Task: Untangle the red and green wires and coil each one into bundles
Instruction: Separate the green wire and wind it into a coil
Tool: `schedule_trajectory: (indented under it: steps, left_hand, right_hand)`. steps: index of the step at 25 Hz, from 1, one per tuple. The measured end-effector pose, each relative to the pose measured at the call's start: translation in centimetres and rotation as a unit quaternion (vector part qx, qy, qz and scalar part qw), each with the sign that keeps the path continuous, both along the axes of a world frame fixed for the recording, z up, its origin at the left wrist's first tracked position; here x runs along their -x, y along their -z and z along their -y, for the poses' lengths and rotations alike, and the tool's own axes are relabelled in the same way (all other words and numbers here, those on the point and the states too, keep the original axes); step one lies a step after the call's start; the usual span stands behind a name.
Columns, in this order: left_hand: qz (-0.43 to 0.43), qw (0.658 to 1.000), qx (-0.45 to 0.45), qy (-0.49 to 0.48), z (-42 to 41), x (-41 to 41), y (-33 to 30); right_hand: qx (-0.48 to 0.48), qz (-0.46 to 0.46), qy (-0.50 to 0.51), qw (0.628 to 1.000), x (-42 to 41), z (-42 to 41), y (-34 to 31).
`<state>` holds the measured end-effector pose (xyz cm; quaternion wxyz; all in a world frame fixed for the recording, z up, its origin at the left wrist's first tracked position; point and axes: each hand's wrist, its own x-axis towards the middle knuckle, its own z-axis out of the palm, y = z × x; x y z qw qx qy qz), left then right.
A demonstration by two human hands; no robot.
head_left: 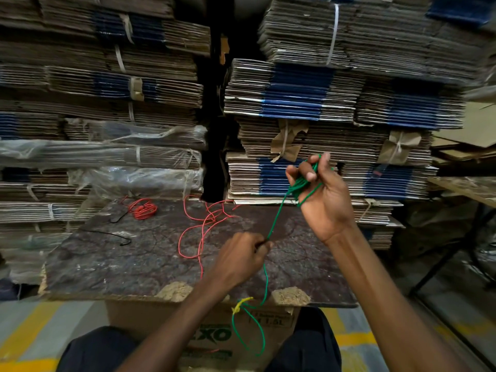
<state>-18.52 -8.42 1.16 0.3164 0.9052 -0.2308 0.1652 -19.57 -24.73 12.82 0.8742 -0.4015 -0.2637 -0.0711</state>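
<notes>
Dark trouser legs (102, 350) fill the bottom edge at 6 o'clock, cut off by the frame, with a cardboard box (150, 318) between the knees; its green print is partly covered by the left forearm and cannot be read in full.

On the box lies a dark worn board (120, 259), chipped along its near edge. Behind it, from 9 to 3 o'clock, rise stacks of flattened cartons (295, 98), blurred toward the edges.

Toward 2 o'clock of the board's middle, the right hand (322, 194) is raised, palm toward the camera, its fingers curled around a small bundle of green wire (280, 213). The loops pass around the fingers and across the palm; how many turns there are is hard to make out.

From that bundle the wire runs taut down toward 7 o'clock to the left hand (241, 259), whose thumb and fingertips pinch it. Below this hand the wire hangs past the board's edge in a loose loop at 6 o'clock, carrying a yellow tie (241, 304).

A loose red wire (200, 229) sprawls on the board at 10 o'clock of the left hand, apart from it. A coiled red bundle (143, 209) rests at the board's far left, beside a thin black wire (118, 236).
</notes>
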Motion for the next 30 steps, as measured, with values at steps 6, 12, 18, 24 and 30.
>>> schedule_trajectory:
  steps: [6,12,18,24,30]
  left_hand:
    - [0.011,0.999,-0.048,0.013,0.3,1.4,-0.6]
    - [0.092,0.995,0.024,0.013,-3.9,0.1,-1.5]
    - [0.132,0.988,0.082,-0.011,-4.7,-0.9,-4.1]
    - [0.198,0.98,-0.023,0.01,-5.4,-1.9,-3.4]
    - [0.229,0.96,-0.162,0.002,-5.1,-2.5,-2.3]
  right_hand:
    - [0.434,0.175,0.343,0.815,-3.8,0.5,3.1]
    - [0.738,0.167,0.324,0.567,-3.6,3.5,4.8]
    - [0.813,0.161,0.244,0.504,-0.7,3.8,5.5]
    - [0.677,0.089,0.112,0.722,-0.3,4.6,6.5]
    - [0.447,-0.019,-0.062,0.892,2.6,3.9,5.1]
